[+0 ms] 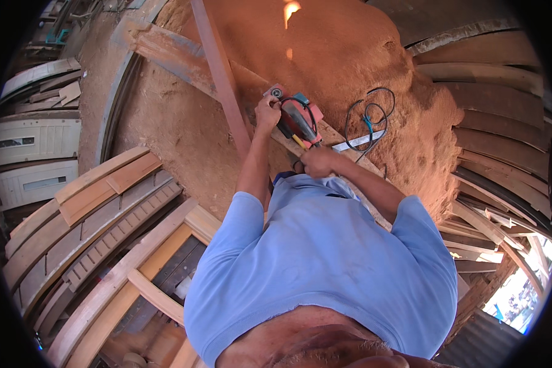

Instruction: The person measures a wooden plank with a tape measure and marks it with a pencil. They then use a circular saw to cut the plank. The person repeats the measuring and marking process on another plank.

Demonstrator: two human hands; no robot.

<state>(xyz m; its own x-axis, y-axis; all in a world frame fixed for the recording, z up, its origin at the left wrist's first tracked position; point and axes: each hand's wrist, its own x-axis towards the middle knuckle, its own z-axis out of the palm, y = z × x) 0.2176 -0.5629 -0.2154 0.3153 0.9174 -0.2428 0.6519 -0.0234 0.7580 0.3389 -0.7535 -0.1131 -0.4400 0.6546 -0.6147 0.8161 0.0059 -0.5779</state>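
Observation:
A red and black handheld power tool (305, 119) lies on a wooden plank (330, 138) in front of me; a black cable loops over it. My left hand (267, 115) is closed at the tool's far left end, fingers beside a round grey part (276, 92). My right hand (320, 161) is closed at its near end, and the fingers hide what they grip. A thin yellow piece (299, 141) runs along the tool toward that hand. To the right, a flat pale metal strip (359, 140) lies beside a coiled black cable (391, 109).
A long reddish wooden beam (222, 73) slants past my left forearm. Sawdust (343, 55) is heaped beyond the plank. Stacked boards (497, 104) line the right; door panels (35, 136) and wooden frames (113, 279) fill the left.

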